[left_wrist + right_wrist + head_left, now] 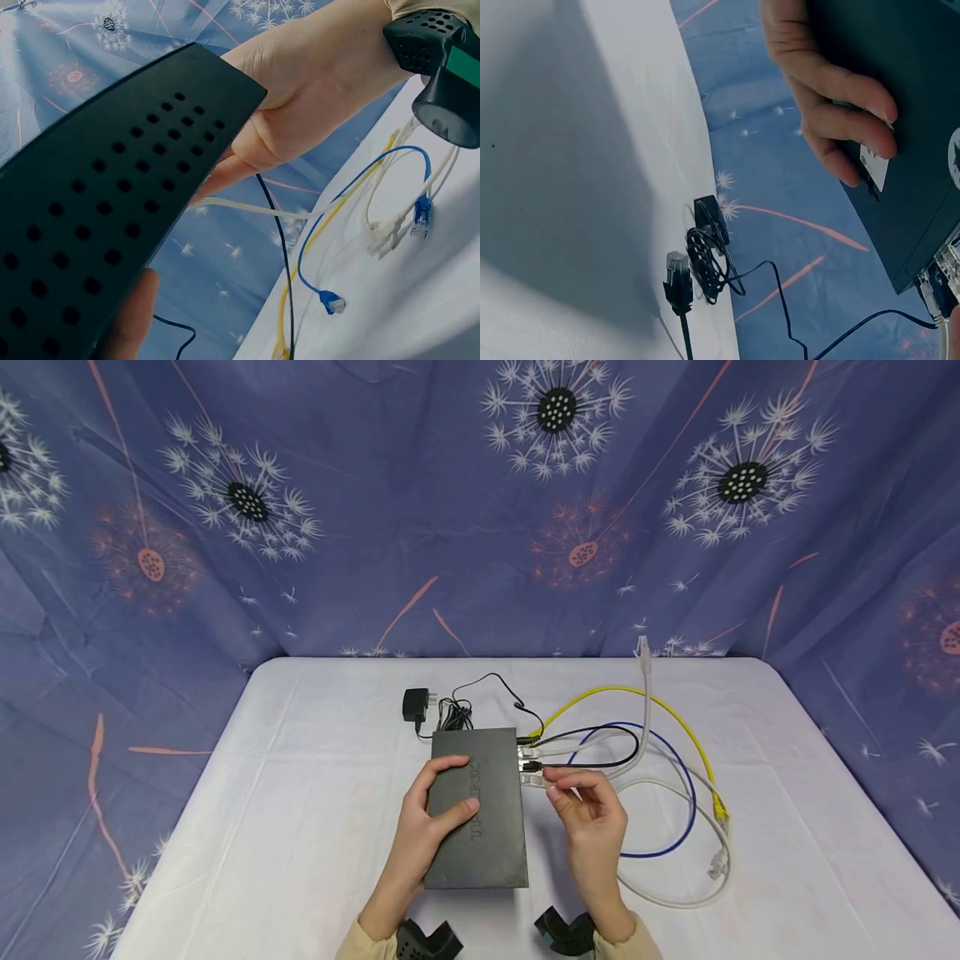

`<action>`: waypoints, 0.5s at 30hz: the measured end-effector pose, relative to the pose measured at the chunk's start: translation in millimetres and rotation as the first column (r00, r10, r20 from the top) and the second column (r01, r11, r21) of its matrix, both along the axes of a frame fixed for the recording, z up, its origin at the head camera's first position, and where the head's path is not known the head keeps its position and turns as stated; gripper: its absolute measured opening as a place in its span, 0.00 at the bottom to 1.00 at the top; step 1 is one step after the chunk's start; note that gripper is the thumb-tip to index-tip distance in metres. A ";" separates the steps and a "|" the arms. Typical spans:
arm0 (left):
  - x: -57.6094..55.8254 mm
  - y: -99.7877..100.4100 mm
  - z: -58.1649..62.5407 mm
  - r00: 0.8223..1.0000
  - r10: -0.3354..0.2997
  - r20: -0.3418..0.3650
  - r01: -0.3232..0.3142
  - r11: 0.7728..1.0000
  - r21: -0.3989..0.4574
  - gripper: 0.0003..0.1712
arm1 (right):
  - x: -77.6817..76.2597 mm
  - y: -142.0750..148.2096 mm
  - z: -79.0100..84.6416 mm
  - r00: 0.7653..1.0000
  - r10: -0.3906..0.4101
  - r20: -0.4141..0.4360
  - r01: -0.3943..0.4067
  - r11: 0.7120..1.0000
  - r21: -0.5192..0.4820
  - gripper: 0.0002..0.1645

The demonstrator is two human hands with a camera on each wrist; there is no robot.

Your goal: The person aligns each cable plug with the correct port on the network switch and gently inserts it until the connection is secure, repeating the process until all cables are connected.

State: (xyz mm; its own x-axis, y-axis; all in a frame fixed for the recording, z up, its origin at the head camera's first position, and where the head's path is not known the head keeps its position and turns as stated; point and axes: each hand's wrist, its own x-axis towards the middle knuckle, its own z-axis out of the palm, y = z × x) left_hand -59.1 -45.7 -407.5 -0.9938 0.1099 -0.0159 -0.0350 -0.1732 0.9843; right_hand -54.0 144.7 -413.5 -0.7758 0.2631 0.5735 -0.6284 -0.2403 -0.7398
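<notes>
A flat black network switch [491, 827] with raised TP-LINK letters is held up over the table by my left hand [427, 822]. That hand's thumb and index finger lie on its top; in the right wrist view its other fingers [847, 124] grip the underside by a white label. My right hand [596, 827] pinches a white network cable just behind its clear plug [533, 782], which is at a port on the switch's right side. Beside it, a black network cable's plug [531, 767] and another white plug [529, 752] sit in ports.
A black power adapter [416, 704] with a coiled cord [454, 714] lies behind the switch. To the right, a yellow cable [690, 732], a blue cable [693, 810] and white cables loop over the white table [300, 827]. One white plug [717, 863] lies loose near them.
</notes>
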 end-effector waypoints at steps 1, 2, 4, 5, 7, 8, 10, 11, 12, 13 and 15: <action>-0.1 -0.2 0.2 1.000 0.000 -0.001 0.000 1.000 -0.005 0.28 | 0.0 0.0 0.1 1.000 0.003 -0.001 -0.003 1.000 -0.001 0.09; -0.1 -0.4 0.5 1.000 -0.002 -0.002 0.002 1.000 -0.008 0.28 | 0.0 -0.1 0.0 1.000 0.005 0.000 -0.005 1.000 -0.001 0.09; -0.1 -1.0 0.8 1.000 -0.006 -0.005 0.005 1.000 -0.018 0.28 | 0.0 -0.1 0.1 1.000 0.009 0.009 -0.009 1.000 -0.003 0.08; -0.1 -1.2 0.9 1.000 -0.009 -0.008 0.009 1.000 -0.022 0.28 | 0.0 -0.2 0.1 1.000 0.003 0.021 -0.003 1.000 0.002 0.08; 0.0 -1.6 1.0 1.000 -0.018 -0.014 0.017 0.999 -0.028 0.28 | 0.7 -0.4 0.2 0.997 -0.028 0.065 0.026 0.999 0.031 0.08; 0.0 -1.7 1.0 1.000 -0.021 -0.015 0.021 0.999 -0.032 0.28 | 1.1 -0.5 0.4 0.995 -0.049 0.089 0.044 0.998 0.049 0.08; 0.2 -1.8 0.9 1.000 -0.024 -0.017 0.023 0.999 -0.040 0.28 | 1.8 -0.7 0.4 0.987 -0.099 0.127 0.087 0.992 0.096 0.09; 0.3 -1.9 0.9 1.000 -0.024 -0.016 0.023 0.999 -0.044 0.28 | 2.2 -1.0 0.4 0.983 -0.119 0.140 0.103 0.988 0.117 0.09; 0.4 -2.0 0.9 1.000 -0.023 -0.015 0.023 0.999 -0.047 0.28 | 2.3 -1.2 0.1 0.983 -0.125 0.136 0.109 0.987 0.120 0.09; 0.5 -2.0 0.9 1.000 -0.022 -0.014 0.021 0.999 -0.050 0.28 | 2.5 -1.5 -0.1 0.983 -0.127 0.131 0.111 0.986 0.121 0.09; 0.8 -2.2 1.0 1.000 -0.020 -0.012 0.019 0.998 -0.053 0.27 | 2.4 -1.8 -1.2 0.988 -0.114 0.107 0.103 0.989 0.108 0.09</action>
